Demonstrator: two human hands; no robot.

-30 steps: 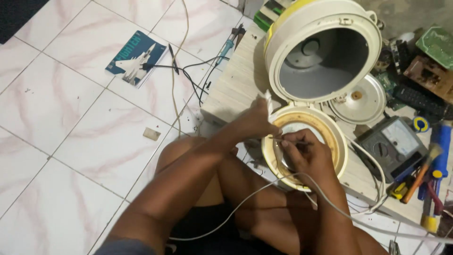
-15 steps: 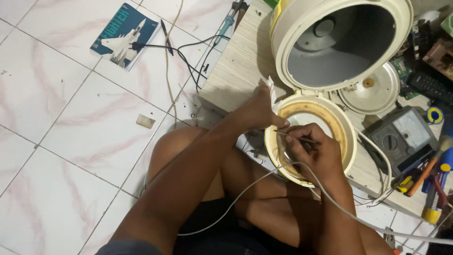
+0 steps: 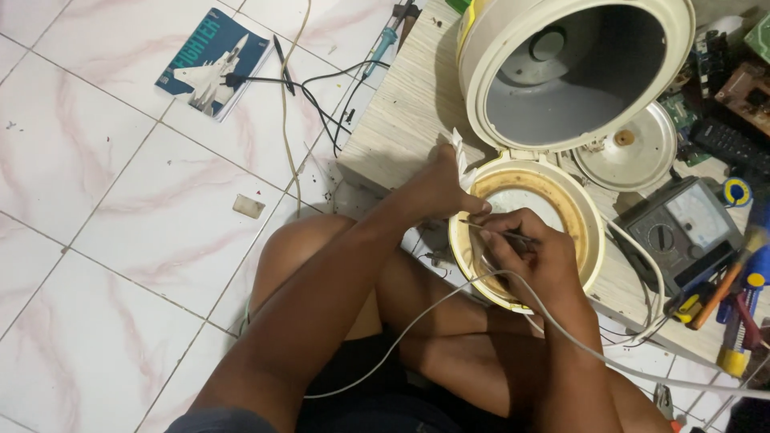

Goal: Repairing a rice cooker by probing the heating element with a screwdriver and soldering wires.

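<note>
Both hands have stayed at the rim of the cooker lid since the earlier frames, while the view has drifted so the booklet now sits nearer the top left corner. Largest in view is the white tiled floor with pink veining (image 3: 104, 265), on which the person sits with bent knees. A low pale wooden board (image 3: 401, 120) lies ahead, carrying the cream round rice cooker body (image 3: 573, 68), tipped so its grey hollow faces the camera. Hinged just below it is the round cream cooker lid with a browned inner ring (image 3: 561, 208), lying open over the board's near edge. The left hand (image 3: 439, 192) is closed around the lid's left rim, beside a scrap of white paper. The right hand (image 3: 533, 256) pinches a thin metal-tipped tool (image 3: 497, 232) in narrowed fingers, its tip reaching toward the left hand, over the lid's inner face. A white cord (image 3: 417, 321) runs across the lap under the right wrist. Further right sit a grey analogue meter (image 3: 682, 232) and a round metal plate (image 3: 630, 148). A blue booklet showing a jet (image 3: 212, 64) lies on the floor.
</note>
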